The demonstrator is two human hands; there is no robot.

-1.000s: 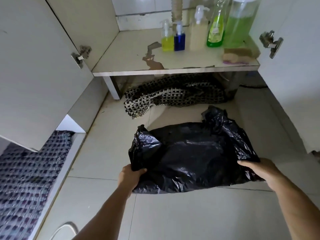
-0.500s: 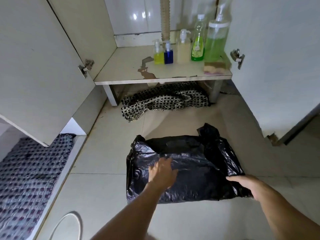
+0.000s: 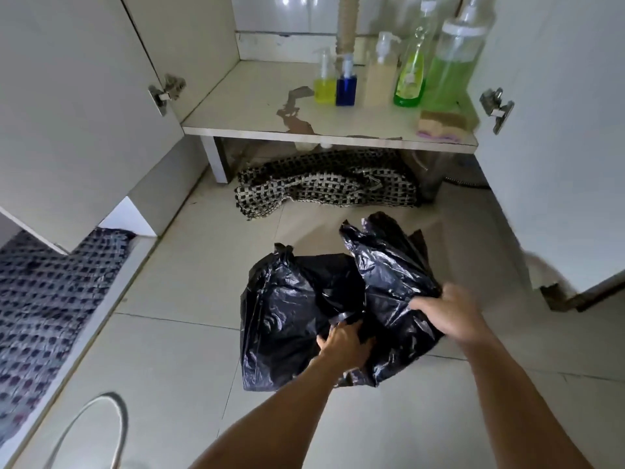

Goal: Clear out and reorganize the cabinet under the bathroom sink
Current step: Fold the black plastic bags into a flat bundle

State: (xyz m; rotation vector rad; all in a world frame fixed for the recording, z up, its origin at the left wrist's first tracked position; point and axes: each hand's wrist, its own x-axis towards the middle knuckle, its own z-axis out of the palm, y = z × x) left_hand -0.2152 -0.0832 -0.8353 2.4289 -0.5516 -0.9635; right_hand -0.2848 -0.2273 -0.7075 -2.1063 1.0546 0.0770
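While both hands are gripping the crumpled black plastic bag [image 3: 304, 309] before the cabinet shelf [image 3: 257, 130], left hand [image 3: 341, 345] and right hand [image 3: 449, 316] are finding it light, limp, slippery

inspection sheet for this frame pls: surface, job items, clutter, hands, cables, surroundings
Surface: tiled floor; cabinet shelf with peeling, chipped front edge.
Job items: black plastic bag on the floor, partly folded; five bottles upright at the shelf's back right; sponge near the shelf's front right corner.
Clutter: checked mat bunched under the shelf.
Hands: left hand and right hand both on the bag; right is blurred.
Cables: pale hose loop bottom left; corrugated drain pipe.
Surroundings: both cabinet doors open; dark mat at left.
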